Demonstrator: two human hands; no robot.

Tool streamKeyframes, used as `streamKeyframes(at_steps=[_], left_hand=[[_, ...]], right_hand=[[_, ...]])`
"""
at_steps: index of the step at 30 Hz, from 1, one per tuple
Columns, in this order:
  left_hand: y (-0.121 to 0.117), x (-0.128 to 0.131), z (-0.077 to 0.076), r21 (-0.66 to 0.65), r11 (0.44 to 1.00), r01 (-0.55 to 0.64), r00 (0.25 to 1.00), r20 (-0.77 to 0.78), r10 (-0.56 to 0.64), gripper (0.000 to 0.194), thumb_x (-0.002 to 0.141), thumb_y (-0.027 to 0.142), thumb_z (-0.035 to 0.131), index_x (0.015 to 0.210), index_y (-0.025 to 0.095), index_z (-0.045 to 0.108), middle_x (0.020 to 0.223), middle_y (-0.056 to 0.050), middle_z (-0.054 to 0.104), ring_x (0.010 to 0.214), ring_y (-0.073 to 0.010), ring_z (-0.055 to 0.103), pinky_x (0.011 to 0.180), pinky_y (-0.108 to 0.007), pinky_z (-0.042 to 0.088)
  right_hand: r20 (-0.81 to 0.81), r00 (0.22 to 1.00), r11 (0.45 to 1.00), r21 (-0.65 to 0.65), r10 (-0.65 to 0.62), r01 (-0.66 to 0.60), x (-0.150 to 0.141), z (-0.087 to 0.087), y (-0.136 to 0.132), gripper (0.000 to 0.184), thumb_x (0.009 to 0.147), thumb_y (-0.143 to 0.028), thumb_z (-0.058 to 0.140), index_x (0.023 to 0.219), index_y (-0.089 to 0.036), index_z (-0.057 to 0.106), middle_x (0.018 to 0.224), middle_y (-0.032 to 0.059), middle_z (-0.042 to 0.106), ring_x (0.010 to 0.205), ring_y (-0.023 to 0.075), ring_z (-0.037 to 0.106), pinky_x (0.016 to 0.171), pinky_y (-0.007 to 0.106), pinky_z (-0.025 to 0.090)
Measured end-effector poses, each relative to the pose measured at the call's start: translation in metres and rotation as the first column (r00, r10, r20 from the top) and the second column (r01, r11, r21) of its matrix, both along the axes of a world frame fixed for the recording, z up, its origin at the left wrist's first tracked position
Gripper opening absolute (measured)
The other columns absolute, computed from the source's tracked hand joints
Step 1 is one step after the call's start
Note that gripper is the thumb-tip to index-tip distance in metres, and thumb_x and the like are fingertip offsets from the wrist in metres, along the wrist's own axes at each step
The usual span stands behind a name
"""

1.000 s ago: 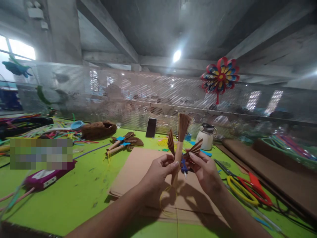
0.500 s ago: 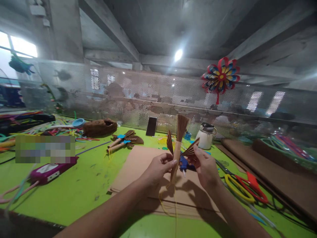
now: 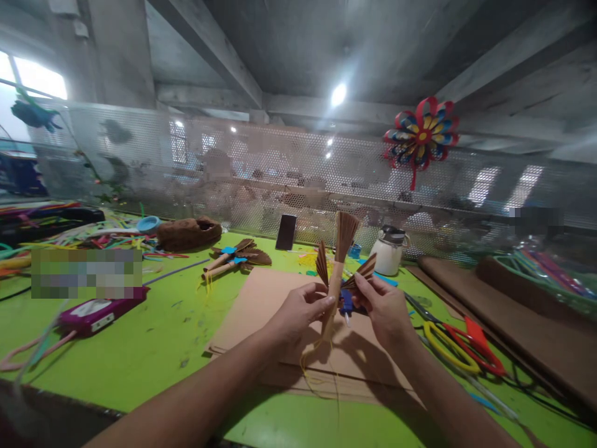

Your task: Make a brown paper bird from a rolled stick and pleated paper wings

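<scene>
In the head view, a brown paper craft figure [image 3: 334, 283] stands nearly upright between my hands. It has a rolled paper tube for a body, a pleated fan at the top and a small pleated fan on each side. My left hand [image 3: 305, 314] is closed round the tube's lower part. My right hand [image 3: 383, 308] pinches the right-hand pleated fan [image 3: 366, 269] between thumb and fingers. Thin yellow strings [image 3: 305, 370] hang from the tube's lower end. Behind the figure, partly hidden, lies a blue glue gun [image 3: 346, 302]. Below is a stack of brown paper sheets [image 3: 254, 305].
Two similar paper figures [image 3: 237, 256] lie at left on the green table [image 3: 163, 348]. Yellow-handled scissors [image 3: 450, 348] and red-handled scissors [image 3: 482, 358] are at right. A phone [image 3: 286, 232], a white jug [image 3: 388, 252] and a purple power strip [image 3: 102, 313] stand or lie around.
My right fingers have shifted slightly down and inward on the right-hand fan. The figure leans a little more to the right. The view has moved slightly.
</scene>
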State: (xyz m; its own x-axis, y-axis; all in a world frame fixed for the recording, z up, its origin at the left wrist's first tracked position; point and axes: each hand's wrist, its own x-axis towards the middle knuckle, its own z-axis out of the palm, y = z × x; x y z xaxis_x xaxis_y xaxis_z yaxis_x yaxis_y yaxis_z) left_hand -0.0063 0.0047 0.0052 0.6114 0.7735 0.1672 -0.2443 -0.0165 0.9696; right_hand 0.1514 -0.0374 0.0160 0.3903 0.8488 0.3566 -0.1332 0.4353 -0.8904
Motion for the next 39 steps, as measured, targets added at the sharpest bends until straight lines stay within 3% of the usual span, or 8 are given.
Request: streamKeyframes(at_steps=[7, 22, 39], left_hand=[[-0.0028, 0.001, 0.0032, -0.049, 0.998, -0.03, 0.999, 0.026, 0.032, 0.04, 0.063, 0.038, 0.074, 0.089, 0.011, 0.059, 0.078, -0.007, 0.064, 0.081, -0.0194, 0.061, 0.073, -0.033, 0.046], [-0.0054, -0.0032, 0.0066, 0.04, 0.999, 0.03, 1.0, -0.005, -0.03, 0.03, 0.075, 0.033, 0.064, 0.096, 0.012, 0.062, 0.083, -0.005, 0.062, 0.076, -0.0136, 0.055, 0.068, -0.026, 0.041], [-0.003, -0.0026, 0.0067, -0.028, 0.999, 0.043, 0.999, 0.032, -0.043, 0.034, 0.071, 0.034, 0.069, 0.095, 0.011, 0.063, 0.084, -0.007, 0.063, 0.078, -0.0156, 0.055, 0.071, -0.028, 0.04]], right_hand=[[-0.017, 1.0, 1.0, -0.007, -0.007, 0.006, -0.0002, -0.0022, 0.0013, 0.029, 0.063, -0.04, 0.075, 0.065, -0.013, 0.066, 0.053, 0.0003, 0.058, 0.044, 0.009, 0.046, 0.04, 0.022, 0.043], [-0.003, 0.998, 0.997, -0.029, 0.065, -0.066, 0.0023, -0.0006, 0.0002, 0.026, 0.067, -0.037, 0.073, 0.068, -0.013, 0.065, 0.053, -0.0005, 0.058, 0.045, 0.0083, 0.046, 0.042, 0.021, 0.041], [0.004, 0.996, 0.996, -0.022, 0.087, -0.087, 0.0019, -0.0013, 0.0016, 0.026, 0.068, -0.038, 0.072, 0.063, -0.014, 0.065, 0.051, 0.0001, 0.057, 0.048, 0.0094, 0.049, 0.047, 0.022, 0.044]])
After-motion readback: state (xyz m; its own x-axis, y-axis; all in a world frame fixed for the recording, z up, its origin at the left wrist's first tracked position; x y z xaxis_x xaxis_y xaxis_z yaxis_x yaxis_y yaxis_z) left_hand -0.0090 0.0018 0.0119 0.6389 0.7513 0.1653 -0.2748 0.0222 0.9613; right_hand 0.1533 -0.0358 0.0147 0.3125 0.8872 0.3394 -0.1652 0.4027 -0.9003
